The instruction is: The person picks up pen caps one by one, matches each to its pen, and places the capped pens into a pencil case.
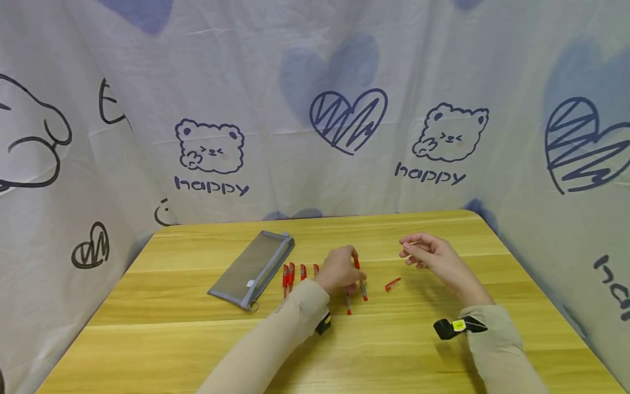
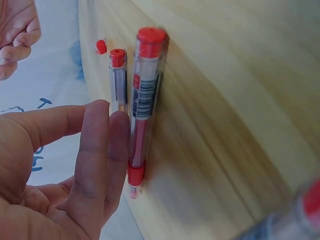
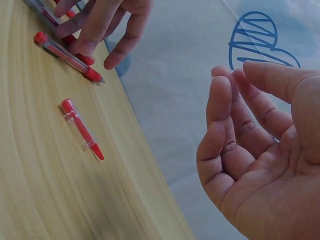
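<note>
My left hand [image 1: 338, 271] is low over the red pens right of the table's middle. In the left wrist view its extended fingers lie alongside a clear-barrelled red gel pen [image 2: 142, 100], fingertips right at the barrel, not wrapped round it. Just beyond is another pen [image 2: 118, 82]. The right wrist view shows an uncapped pen [image 3: 70, 57] with its tip bare. A loose red pen cap [image 3: 81, 129] with a clip lies on the wood between the hands. My right hand [image 1: 433, 257] is raised to the right of the cap, fingers loosely bent, holding nothing.
A grey mesh zip pouch [image 1: 253, 265] lies flat left of the pens, its zip toward them. Several capped red pens [image 1: 291, 271] lie in a row between pouch and left hand, partly hidden by the left sleeve. A printed curtain [image 1: 295, 137] surrounds the wooden table [image 1: 384, 350].
</note>
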`<state>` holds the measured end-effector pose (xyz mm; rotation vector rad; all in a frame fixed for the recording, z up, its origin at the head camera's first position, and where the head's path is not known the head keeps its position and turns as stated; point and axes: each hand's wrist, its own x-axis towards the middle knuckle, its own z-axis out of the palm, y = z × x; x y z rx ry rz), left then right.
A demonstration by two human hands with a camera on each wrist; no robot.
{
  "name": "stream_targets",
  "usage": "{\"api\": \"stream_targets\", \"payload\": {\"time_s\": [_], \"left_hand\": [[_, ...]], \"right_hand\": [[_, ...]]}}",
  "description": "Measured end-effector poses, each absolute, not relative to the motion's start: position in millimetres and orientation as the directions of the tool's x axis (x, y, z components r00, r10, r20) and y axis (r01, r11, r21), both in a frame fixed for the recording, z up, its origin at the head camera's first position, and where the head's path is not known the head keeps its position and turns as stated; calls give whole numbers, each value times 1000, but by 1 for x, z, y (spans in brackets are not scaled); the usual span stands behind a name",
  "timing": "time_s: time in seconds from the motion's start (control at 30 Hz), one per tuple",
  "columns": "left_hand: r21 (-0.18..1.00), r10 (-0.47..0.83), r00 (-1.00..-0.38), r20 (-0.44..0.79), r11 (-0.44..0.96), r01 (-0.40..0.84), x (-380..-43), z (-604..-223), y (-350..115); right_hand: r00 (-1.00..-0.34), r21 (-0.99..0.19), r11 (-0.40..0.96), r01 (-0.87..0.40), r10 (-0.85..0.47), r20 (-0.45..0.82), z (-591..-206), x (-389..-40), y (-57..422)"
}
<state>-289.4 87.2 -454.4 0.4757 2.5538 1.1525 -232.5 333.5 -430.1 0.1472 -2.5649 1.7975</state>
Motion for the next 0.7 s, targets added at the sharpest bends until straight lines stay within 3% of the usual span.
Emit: {"api": "stream_targets", "payload": {"time_s": [0.7], "left_hand": [[679, 404, -911, -85, 693, 244, -294, -462, 112]], "right_hand": [[-995, -932, 357, -65, -89, 36, -426, -233, 335]]}}
